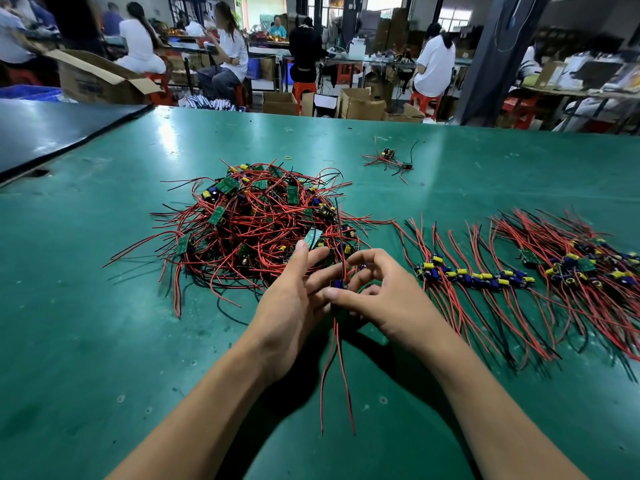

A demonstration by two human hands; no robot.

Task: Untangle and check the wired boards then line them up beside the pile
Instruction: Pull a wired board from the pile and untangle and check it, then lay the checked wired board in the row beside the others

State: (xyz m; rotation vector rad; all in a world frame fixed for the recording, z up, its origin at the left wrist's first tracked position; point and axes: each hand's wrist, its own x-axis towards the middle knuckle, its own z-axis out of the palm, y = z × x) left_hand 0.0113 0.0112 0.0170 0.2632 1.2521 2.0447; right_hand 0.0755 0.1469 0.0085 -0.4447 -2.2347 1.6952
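Observation:
A tangled pile of small green boards with red and black wires lies on the green table. In front of it my left hand and my right hand together hold one small wired board between their fingertips. Its red and black wires hang down toward me. To the right, sorted boards lie side by side in a row, wires fanned out, with a denser group at the far right.
A few loose wired boards lie apart at the back of the table, near a small yellow ring. A dark panel covers the left rear corner. Beyond the table edge, people sit at benches among cardboard boxes.

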